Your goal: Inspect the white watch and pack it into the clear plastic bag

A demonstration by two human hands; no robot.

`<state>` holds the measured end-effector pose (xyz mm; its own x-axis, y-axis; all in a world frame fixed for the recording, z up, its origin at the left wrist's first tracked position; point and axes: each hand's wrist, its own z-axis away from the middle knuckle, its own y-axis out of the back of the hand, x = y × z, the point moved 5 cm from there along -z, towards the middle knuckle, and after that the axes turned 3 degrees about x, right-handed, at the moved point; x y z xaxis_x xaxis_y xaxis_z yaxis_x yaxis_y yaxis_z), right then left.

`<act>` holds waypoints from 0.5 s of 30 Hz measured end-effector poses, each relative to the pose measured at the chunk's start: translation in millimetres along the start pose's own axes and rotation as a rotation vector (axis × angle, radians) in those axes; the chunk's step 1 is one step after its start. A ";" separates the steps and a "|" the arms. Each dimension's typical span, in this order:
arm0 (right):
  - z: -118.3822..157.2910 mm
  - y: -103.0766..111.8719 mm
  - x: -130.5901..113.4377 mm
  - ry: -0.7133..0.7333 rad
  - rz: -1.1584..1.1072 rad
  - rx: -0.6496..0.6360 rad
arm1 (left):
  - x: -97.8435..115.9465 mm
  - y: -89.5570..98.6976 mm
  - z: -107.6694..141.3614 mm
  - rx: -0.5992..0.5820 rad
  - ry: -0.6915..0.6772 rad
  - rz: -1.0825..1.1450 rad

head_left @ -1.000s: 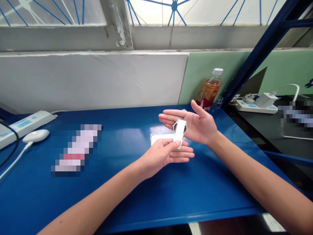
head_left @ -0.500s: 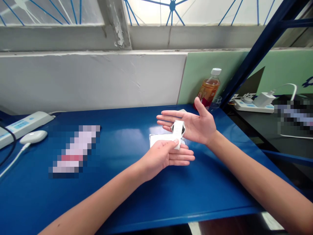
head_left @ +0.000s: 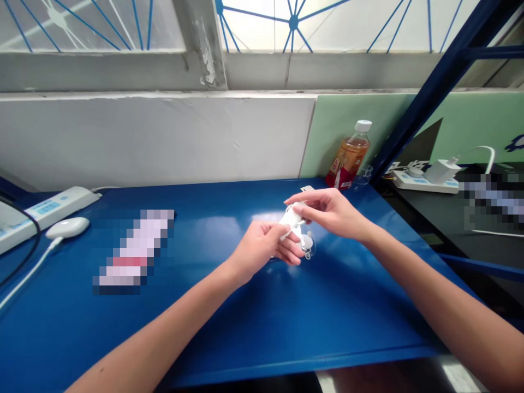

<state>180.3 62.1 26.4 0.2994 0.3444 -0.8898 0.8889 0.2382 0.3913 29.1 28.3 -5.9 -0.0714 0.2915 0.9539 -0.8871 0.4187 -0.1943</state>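
Observation:
Between my two hands is a small white object (head_left: 291, 217), held above the blue table (head_left: 204, 305); its details are blurred. My left hand (head_left: 266, 244) pinches its lower end between thumb and fingers, palm partly up. From the right, my right hand (head_left: 327, 210) grips the upper end with thumb and fingertips. Just beyond and below the hands, a clear and white item (head_left: 307, 244) lies on the table, partly covered by the fingers. A small white piece (head_left: 306, 189) shows behind my right hand.
A bottle of amber drink (head_left: 350, 158) stands at the back right. On the left lie a pixelated flat object (head_left: 137, 248), a white rounded device (head_left: 67, 227) with a cable, and a power strip (head_left: 49, 210). A blue metal post (head_left: 434, 76) rises at the right.
My right hand has turned from flat and spread to gripping the white object's upper end. My left hand's fingers have curled more, and the view has shifted slightly.

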 end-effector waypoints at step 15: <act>25.0 36.5 27.2 -0.100 0.118 0.285 | 7.7 15.7 -0.4 0.026 -0.608 -1.096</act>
<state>229.5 57.4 10.6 0.4259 0.2605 -0.8665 0.9032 -0.0667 0.4239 14.8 37.4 -1.7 0.5168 -0.6450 0.5629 -0.6208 0.1704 0.7652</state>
